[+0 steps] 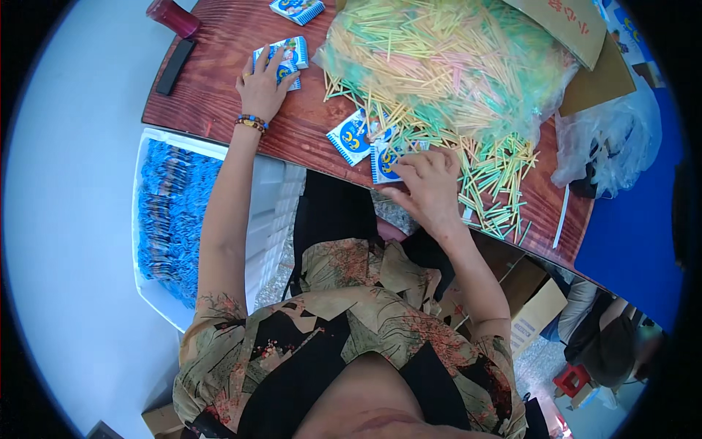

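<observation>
My left hand lies palm down with its fingers spread over small blue-and-white packets on the table, holding none of them up. Closer to the front edge, my right hand touches another flat packet with bent fingers, its thumb held apart beside the table edge. Just left of that one rests a similar packet. Loose thin straws in yellow, green and pink are strewn about my right hand. They spill from a big clear plastic bag full of straws.
A white crate packed with blue packets stands below the table on the left. On the dark red table are a black bar-shaped object, a red cup-like container, a further packet, an opened carton and a crumpled plastic bag.
</observation>
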Tool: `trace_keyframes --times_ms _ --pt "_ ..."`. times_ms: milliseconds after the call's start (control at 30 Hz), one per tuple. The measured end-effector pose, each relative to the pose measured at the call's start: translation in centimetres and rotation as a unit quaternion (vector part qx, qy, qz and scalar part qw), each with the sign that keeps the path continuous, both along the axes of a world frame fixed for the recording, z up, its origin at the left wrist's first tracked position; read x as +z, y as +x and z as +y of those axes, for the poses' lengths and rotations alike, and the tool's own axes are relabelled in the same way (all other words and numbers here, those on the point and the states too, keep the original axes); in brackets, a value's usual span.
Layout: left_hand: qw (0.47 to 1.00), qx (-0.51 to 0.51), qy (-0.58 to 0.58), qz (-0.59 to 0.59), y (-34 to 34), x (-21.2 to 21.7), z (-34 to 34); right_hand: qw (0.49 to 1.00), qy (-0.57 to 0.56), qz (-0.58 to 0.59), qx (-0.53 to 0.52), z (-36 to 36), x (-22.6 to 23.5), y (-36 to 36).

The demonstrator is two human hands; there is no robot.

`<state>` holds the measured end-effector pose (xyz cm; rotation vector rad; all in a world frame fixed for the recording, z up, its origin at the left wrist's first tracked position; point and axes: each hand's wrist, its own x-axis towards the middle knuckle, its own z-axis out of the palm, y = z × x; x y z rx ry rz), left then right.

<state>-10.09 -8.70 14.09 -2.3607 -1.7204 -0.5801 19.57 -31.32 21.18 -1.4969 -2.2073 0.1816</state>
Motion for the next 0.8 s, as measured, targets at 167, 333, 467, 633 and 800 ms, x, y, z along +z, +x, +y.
trace_keyframes --times_ms 167,333,467,633,800 --pt "0.983 0.001 0.061 -0.175 -0.6 -1.3 -0.6 0.998 -0.039 -0.023 -0.034 -1.6 -1.9 -0.2" --pt "0.98 0.102 -0.042 -0.169 -3.5 -0.9 -1.2 1.0 0.02 -0.01 0.013 -0.9 -3.2 0.4" --pt "0.973 0.134 -0.062 -0.179 -4.5 0.9 -1.5 0.999 0.03 -0.034 -0.009 0.6 -3.5 -0.6" --pt "0.927 0.155 -0.139 -0.311 -5.7 0.3 -1.5 0.998 0.007 -0.067 0.006 0.7 -2.2 0.0" --pt "0.954 0.155 -0.141 -0.213 -3.7 -0.2 -2.1 0.984 0.073 -0.157 0.047 0.4 -1.9 0.9"
